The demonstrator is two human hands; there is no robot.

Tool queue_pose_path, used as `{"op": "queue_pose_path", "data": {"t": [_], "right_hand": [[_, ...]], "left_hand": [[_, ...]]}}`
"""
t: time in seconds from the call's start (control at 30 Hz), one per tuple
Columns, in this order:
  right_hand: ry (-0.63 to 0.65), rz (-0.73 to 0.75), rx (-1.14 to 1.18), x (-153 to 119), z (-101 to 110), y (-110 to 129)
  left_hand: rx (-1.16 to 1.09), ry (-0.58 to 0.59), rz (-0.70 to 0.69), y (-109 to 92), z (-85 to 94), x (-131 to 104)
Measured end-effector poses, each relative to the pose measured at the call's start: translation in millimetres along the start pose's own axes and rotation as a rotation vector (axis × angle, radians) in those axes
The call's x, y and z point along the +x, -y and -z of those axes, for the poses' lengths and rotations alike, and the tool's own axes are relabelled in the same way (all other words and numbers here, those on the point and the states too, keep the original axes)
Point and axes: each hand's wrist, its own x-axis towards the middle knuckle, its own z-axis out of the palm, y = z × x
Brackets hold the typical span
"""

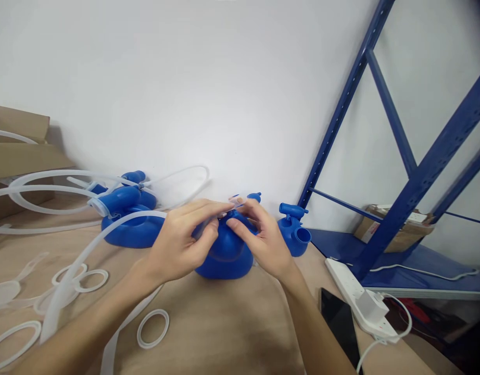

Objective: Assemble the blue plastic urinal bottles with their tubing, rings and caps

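A blue plastic bottle [225, 265] stands on the table in front of me, its upper part partly covered by my fingers. From the left, my left hand [185, 237] bends its fingers over the bottle's top, thumb pressed near a small translucent piece [237, 201]. My right hand [265, 237] holds that piece between its fingers, with the thumb against the blue top. A clear tube [84, 255] runs from behind my left wrist toward the lower left. What lies under the fingertips is hidden.
More blue bottles stand at left [133, 237] and right [294, 237]. White rings [153, 328] lie on the table [209, 333]. A cardboard box [21, 156] is far left; a power strip [347, 284], black phone [339, 323] and blue rack [339, 120] are right.
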Motion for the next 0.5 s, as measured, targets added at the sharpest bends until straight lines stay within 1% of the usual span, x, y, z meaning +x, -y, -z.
{"op": "queue_pose_path", "data": {"t": [0.1,0.17,0.3,0.4,0.5], "right_hand": [[-0.02,0.028,0.001,-0.4,-7.0,-4.1],[-0.04,0.025,0.012,-0.7,-9.9,-5.7],[-0.027,0.0,0.038,-2.1,-9.9,-2.2],[-0.008,-0.023,0.118,-3.1,-7.0,1.7],[-0.002,-0.037,0.154,-3.3,-5.0,2.5]], "left_hand": [[-0.026,-0.079,0.083,-1.4,-7.3,-0.5],[-0.022,-0.086,0.095,-2.6,-8.5,-0.1],[0.062,-0.137,0.04,-5.6,-7.3,-0.5],[0.118,-0.167,-0.02,-6.7,-7.1,-1.1],[0.097,-0.133,-0.062,-6.5,-7.1,-0.6]]}}
